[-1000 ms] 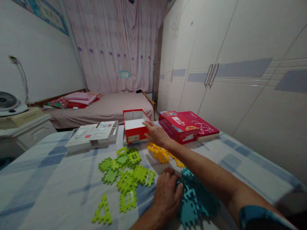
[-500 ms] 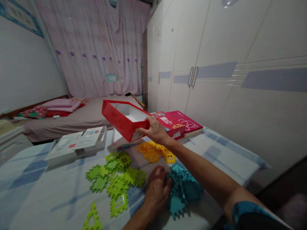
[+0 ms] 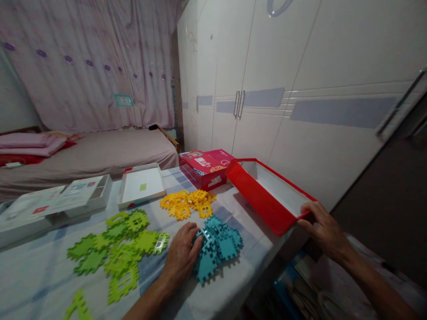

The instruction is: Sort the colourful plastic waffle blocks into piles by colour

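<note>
**Inspector:** Red box tray (image 3: pixel 267 195): red on the outside, white on the inside, shallow, rectangular, open side up. It is off the table surface, held at the right edge of the table (image 3: pixel 43 275), partly past that edge.

**Clerk:** Held how?

**Inspector:** The right hand (image 3: pixel 325 231) grips its near corner, fingers closed over the rim. The left hand (image 3: pixel 182 258) rests flat on the table, fingers loosely curled against a pile of teal puzzle pieces (image 3: pixel 216 246), touching them on their left side.

**Clerk:** Orientation of the tray?

**Inspector:** The long axis runs from the gripped near-right corner away toward the far left, ending near the closed red box (image 3: pixel 203 169). The tray is tilted: the long side wall facing the table hangs low, so the white interior faces up and toward the wardrobe (image 3: pixel 300 66).

**Clerk:** Surroundings?

**Inspector:** Yellow pieces (image 3: pixel 187 204) lie in a heap between the teal pile and the closed red box. Green pieces (image 3: pixel 116 242) are spread to the left of the left hand. A white shallow tray (image 3: pixel 142 186) with a small green mark inside lies flat beyond the yellow heap. A flat white box with printed sheets (image 3: pixel 56 200) sits at the far left. The cloth on the table is pale with blue checks. A bed (image 3: pixel 100 153) stands behind the table, under a pink curtain (image 3: pixel 83 58).
</note>
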Available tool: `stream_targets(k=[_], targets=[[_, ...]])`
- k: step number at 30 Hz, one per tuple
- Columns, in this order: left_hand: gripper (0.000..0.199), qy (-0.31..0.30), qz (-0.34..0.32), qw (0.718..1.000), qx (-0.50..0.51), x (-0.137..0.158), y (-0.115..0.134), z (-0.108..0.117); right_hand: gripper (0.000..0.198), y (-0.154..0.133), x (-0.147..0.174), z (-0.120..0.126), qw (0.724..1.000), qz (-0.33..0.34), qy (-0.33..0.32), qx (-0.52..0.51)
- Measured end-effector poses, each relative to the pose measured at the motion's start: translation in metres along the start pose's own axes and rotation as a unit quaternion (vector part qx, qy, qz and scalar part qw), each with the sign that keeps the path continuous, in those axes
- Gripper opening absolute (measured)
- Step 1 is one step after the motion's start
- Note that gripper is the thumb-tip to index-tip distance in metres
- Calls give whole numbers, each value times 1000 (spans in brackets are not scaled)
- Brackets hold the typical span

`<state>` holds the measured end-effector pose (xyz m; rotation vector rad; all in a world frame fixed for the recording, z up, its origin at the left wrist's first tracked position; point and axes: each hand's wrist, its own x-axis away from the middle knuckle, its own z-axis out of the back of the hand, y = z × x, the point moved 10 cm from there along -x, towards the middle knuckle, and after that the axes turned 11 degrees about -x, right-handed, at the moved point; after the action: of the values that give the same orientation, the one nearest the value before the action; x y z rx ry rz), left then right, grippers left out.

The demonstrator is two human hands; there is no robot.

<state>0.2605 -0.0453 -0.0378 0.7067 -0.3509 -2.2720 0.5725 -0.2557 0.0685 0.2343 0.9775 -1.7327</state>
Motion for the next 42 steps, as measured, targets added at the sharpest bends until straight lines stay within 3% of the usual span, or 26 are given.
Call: stream_targets(k=[5,14,26,29,33,35,37,39,42], targets=[[39,2,-2,1000,-7,0,-2,-1,55,37,6,-9,999,-25,-20,25],[37,15,3,1000,-8,2,-6,0,51,66,-18,-34,998,1,-55,37],[38,4,2,1000,-5,1,-3,-1,56,94,-32,-32,997,29,-72,21],[37,-5,-1,1000,-1,1,1,0,64,82,-25,-19,995,53,-25,80],[35,-14,1,1000,6,1,4,2,62,19,-4,0,983,85,107,123],[35,-15,-1,1000,10,1,5,2,62,-24,10,-20,987,120,83,59],[36,-19,-2,1000,16,0,5,3,72,-62,23,-76,988,138,-75,-13],[37,-20,1,999,25,0,5,3,91,-92,40,-130,967,140,-203,-59],[39,-19,10,999,36,0,4,4,111,-115,53,-185,946,114,-289,-95]])
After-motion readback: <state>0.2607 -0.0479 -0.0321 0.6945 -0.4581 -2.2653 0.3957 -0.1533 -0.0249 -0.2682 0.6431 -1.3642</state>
